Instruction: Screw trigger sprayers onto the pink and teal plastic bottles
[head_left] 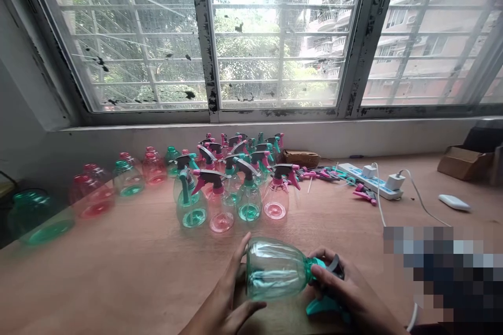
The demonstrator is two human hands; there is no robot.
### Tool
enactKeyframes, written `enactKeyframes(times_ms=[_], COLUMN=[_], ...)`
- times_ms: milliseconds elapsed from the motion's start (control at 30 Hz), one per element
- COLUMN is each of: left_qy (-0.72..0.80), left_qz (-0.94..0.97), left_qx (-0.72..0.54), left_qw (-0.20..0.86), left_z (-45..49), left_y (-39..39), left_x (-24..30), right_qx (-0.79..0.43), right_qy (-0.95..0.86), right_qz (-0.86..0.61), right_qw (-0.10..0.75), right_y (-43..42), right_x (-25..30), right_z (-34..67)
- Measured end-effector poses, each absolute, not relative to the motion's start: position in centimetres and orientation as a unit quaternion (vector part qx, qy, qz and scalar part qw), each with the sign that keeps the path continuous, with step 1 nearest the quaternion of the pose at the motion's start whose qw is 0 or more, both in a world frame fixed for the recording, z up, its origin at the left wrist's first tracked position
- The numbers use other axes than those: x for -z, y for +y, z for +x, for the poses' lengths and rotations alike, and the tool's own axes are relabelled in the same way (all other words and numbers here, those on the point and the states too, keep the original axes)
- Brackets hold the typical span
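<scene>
A clear green spray bottle (275,268) lies sideways between my hands, low in the middle of the view. My left hand (228,288) cups its base, with fingers on the far side and the thumb below. At the neck, my right hand (343,285) pinches the collar of the teal and black spray head (324,305), partly covering it. Beyond my hands stands a cluster of spray bottles with heads on, pink and green, including a pink one (276,204) and a green one (249,204) in front.
Headless bottles, such as a pink one (92,199) and a green one (43,222), stand at the left. Loose spray heads (320,172) lie near a power strip (371,180) with cables. A white mouse-like object (454,202) and a cardboard box (466,162) are at right.
</scene>
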State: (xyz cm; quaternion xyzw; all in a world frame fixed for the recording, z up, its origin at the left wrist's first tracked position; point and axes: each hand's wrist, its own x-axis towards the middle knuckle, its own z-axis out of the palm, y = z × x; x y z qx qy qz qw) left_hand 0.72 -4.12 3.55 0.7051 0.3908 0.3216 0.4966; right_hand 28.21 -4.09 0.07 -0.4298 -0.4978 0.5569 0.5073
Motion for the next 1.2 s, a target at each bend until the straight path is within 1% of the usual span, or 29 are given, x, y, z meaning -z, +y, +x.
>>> enactKeyframes(times_ms=[67, 267, 500, 733, 900, 1033, 1200], left_qy=[0.392, 0.394, 0.409, 0.404, 0.419, 0.41, 0.421], left_qz=[0.705, 0.662, 0.705, 0.669, 0.699, 0.727, 0.697], left_qx=[-0.319, -0.318, -0.314, -0.315, -0.293, -0.303, -0.3], left_qw=[0.497, 0.553, 0.487, 0.538, 0.501, 0.46, 0.497], left_z=[0.58, 0.48, 0.44, 0.33, 0.31, 0.36, 0.44], left_y=[-4.15, -4.12, -4.09, -4.05, -4.33, -4.45, -4.19], left_x=[-3.4, -3.3, -3.46, -3.44, -3.96, -3.99, -3.61], right_qx=[-0.565, -0.587, -0.599, -0.589, -0.575, -0.583, -0.587], right_qy=[-0.497, -0.491, -0.48, -0.487, -0.487, -0.481, -0.485], right_qz=[-0.426, -0.409, -0.404, -0.413, -0.42, -0.412, -0.413], right_qw=[0.502, 0.497, 0.498, 0.495, 0.506, 0.509, 0.5], right_y=[-4.15, -4.35, -4.36, -4.29, -4.21, -4.14, -4.2], right_x=[-0.16, -0.65, -0.57, -0.4, -0.28, -0.19, -0.36], right_z=[28.15, 27.93, 27.89, 27.99, 27.97, 27.92, 27.91])
